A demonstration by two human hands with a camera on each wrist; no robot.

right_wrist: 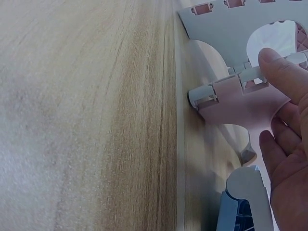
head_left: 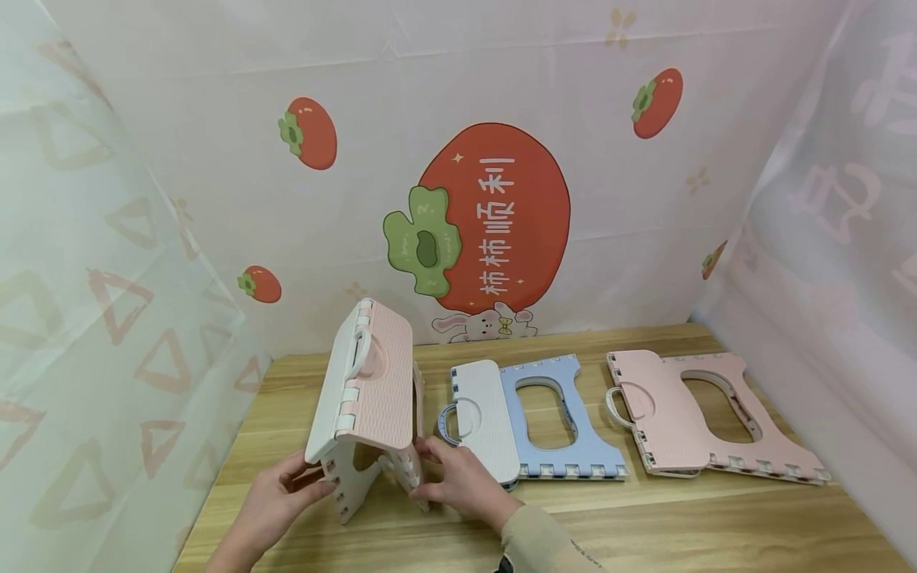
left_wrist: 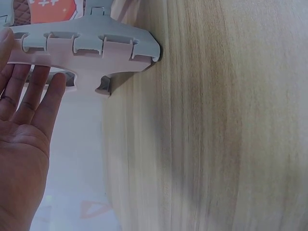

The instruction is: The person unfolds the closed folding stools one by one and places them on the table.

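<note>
A pink-and-white folding stool [head_left: 380, 374] stands partly unfolded at the left of the table, its two seat halves sloping down like a roof. A small carry handle [head_left: 360, 352] sits at the ridge. My left hand [head_left: 275, 497] grips the hinged edge of the left legs, thumb on one side and fingers on the other; the left wrist view shows its fingers [left_wrist: 36, 96] along the pink panel. On the other side, my right hand [head_left: 462, 481] holds the right legs. Its thumb [right_wrist: 279, 67] lies over the hinge, and the remaining fingers go behind the panel.
Right of the stool, a folded blue-and-white stool [head_left: 487, 422] lies flat close to my right hand. Farther right lies a folded pink stool [head_left: 662, 410]. The wood-grain table [head_left: 573, 525] is bordered by a printed cloth backdrop [head_left: 344, 223] behind and at both sides.
</note>
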